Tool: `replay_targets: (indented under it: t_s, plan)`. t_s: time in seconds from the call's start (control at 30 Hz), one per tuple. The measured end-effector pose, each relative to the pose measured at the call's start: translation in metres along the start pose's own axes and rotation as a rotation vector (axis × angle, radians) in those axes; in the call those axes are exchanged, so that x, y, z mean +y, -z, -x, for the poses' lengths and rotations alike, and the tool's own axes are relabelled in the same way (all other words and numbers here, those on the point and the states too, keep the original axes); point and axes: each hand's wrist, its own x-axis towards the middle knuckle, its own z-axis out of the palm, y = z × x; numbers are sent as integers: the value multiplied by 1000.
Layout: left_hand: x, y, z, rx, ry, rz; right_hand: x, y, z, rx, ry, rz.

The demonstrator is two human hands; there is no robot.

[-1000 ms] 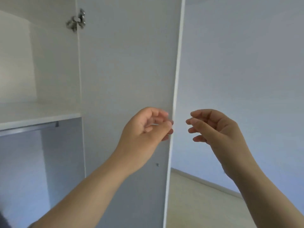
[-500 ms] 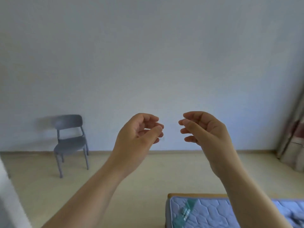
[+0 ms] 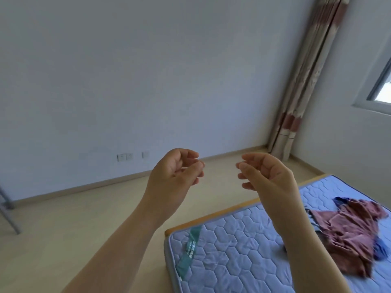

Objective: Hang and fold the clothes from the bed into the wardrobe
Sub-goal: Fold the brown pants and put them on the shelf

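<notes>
Bedroom: pale wall (image 3: 148,70), beige floor (image 3: 63,229). Left hand (image 3: 175,168) and right hand (image 3: 266,172) raised at centre, each grip loosely curled, fingers apart, holding nothing. Crumpled dusty-pink and blue clothes (image 3: 349,231) lie at 4 o'clock on blue hexagon-quilted mattress bed (image 3: 222,250).

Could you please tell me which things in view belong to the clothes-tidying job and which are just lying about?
Part of the job:
- clothes pile, heaped on the bed
- left hand and right hand, both holding nothing

Just lying about:
- curtain
- wall sockets
- window
</notes>
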Motion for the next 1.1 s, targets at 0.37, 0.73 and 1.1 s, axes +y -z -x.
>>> replay_targets:
  t_s: [0.37, 0.73, 1.1]
  plan:
    - [-82, 3, -106, 12, 173, 3, 87, -21, -94, 30, -179, 1]
    - [-155, 91, -250, -77, 225, -13, 163, -143, -192, 91, -271, 127]
    - [-180, 165, -417, -304, 192, -55, 177, -237, -288, 282, -308, 154]
